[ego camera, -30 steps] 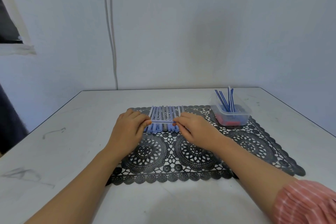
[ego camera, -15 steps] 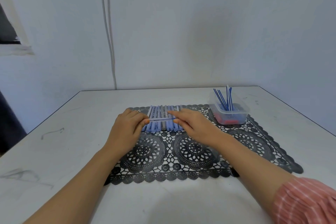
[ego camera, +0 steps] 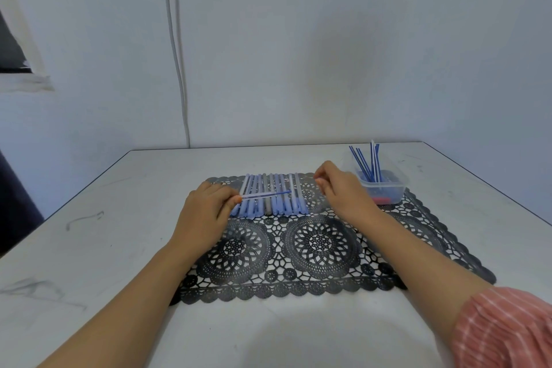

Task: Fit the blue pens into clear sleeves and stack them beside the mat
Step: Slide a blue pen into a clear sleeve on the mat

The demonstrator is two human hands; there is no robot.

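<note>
Blue pen [ego camera: 277,193], seemingly part-way into a clear sleeve [ego camera: 248,196], juts rightward from the left hand's [ego camera: 206,212] pinching fingertips, above the row of sleeved pens [ego camera: 277,207] on the mat [ego camera: 313,248]. The right hand [ego camera: 343,194] hovers apart beyond its tip, fingers loosely curled, empty. Fitting looks unfinished; next, push it home.

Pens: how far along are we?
Done: a row of sleeved pens lies on the mat, not beside it. In hand: the left hand pinches a clear sleeve with a blue refill partly in; the right hand hovers empty near the tub. Left: several blue refills stand in the tub.
</note>
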